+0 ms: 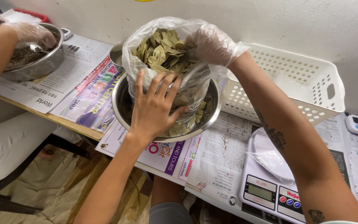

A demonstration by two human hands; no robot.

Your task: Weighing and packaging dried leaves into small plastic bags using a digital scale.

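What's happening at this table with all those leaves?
A person's bare left hand steadies a clear plastic bag of dried green-brown leaves standing in a round steel bowl. Their gloved right hand reaches into the bag's open top. A white digital kitchen scale sits nearby, beside a white perforated plastic basket. At far left, another person's gloved hand works in a second steel bowl.

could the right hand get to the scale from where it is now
Probably yes. The right hand, gloved, is in the mouth of the bag of leaves, and the scale lies just under that same forearm with only a clear bag on its pan. It would have to let go of the leaves first.
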